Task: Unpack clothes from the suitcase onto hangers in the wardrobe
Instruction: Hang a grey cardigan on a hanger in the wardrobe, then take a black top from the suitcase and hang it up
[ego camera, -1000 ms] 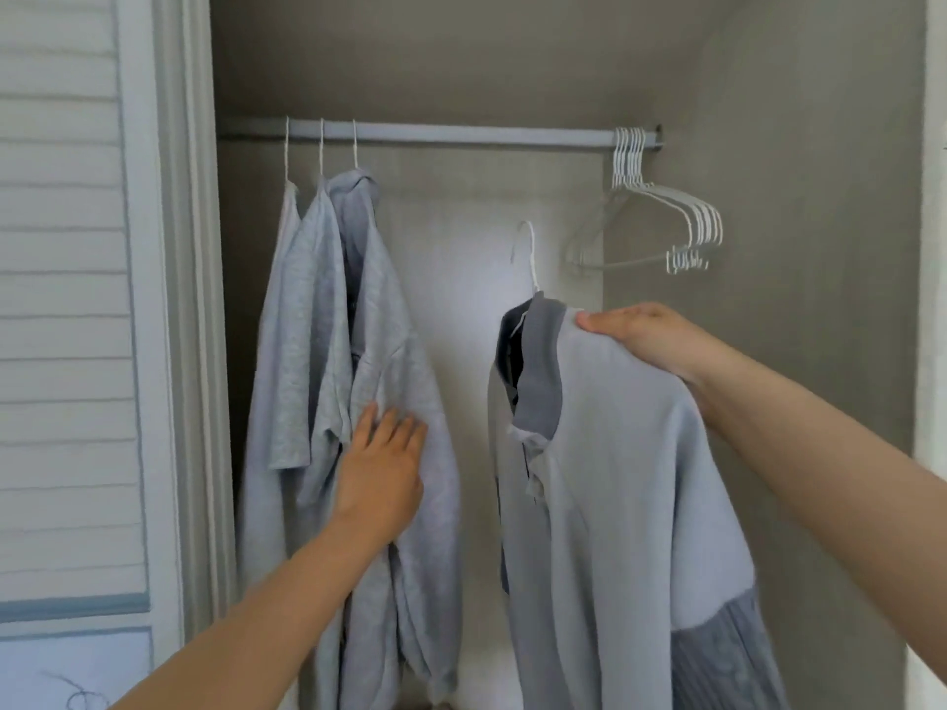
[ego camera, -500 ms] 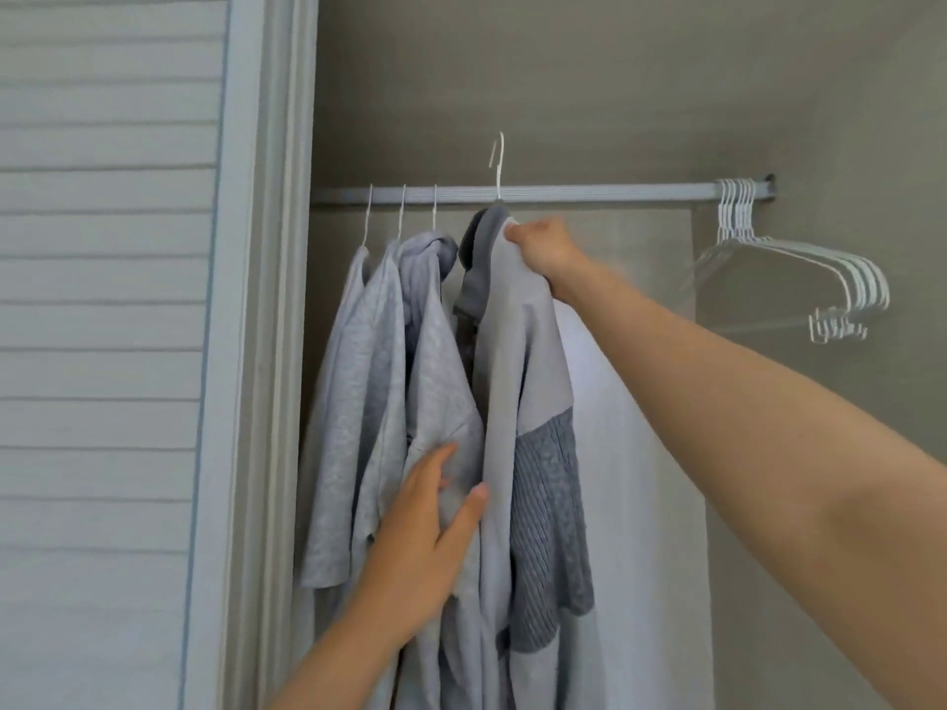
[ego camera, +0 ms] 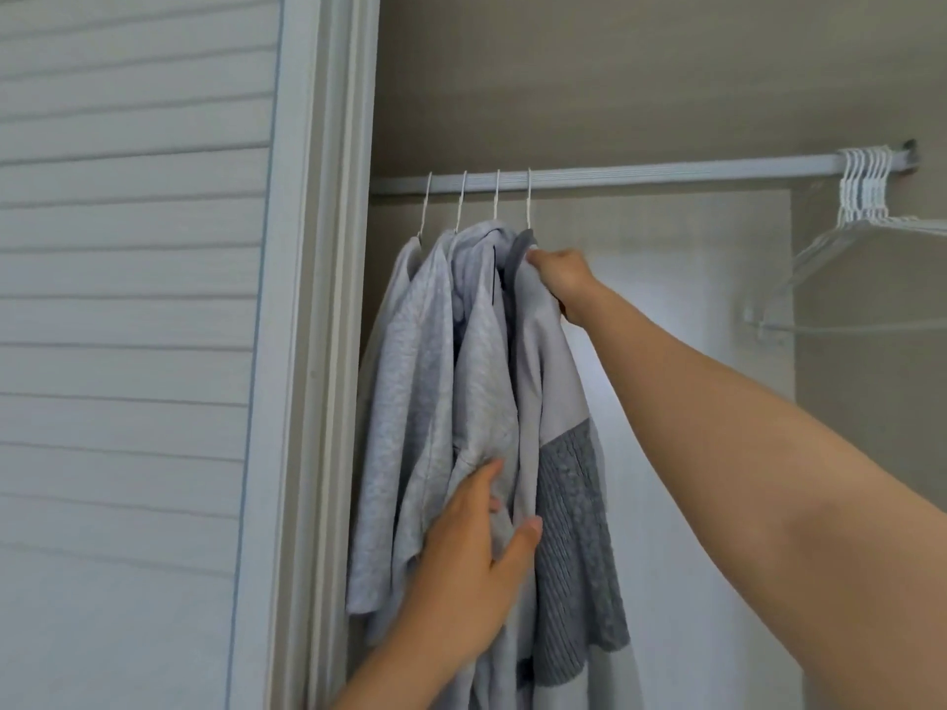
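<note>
Several grey garments hang on white hangers at the left end of the wardrobe rail (ego camera: 666, 172). The rightmost is a light grey sweater with a dark knit sleeve (ego camera: 569, 494), its hanger hook (ego camera: 529, 197) over the rail. My right hand (ego camera: 558, 276) grips this sweater's shoulder just under the collar. My left hand (ego camera: 476, 561) presses against the neighbouring light grey garments (ego camera: 435, 381), fingers spread, holding them to the left. The suitcase is out of view.
A bunch of bare white hangers (ego camera: 866, 197) hangs at the rail's right end. A louvred white door (ego camera: 133, 299) and its frame (ego camera: 328, 351) stand at left. The wardrobe's beige walls close in at the right and above.
The sweater's hanger hook, held above the rail half a second ago, now sits on the rail beside the other hangers. A second ago the sweater was held low, mid-wardrobe.
</note>
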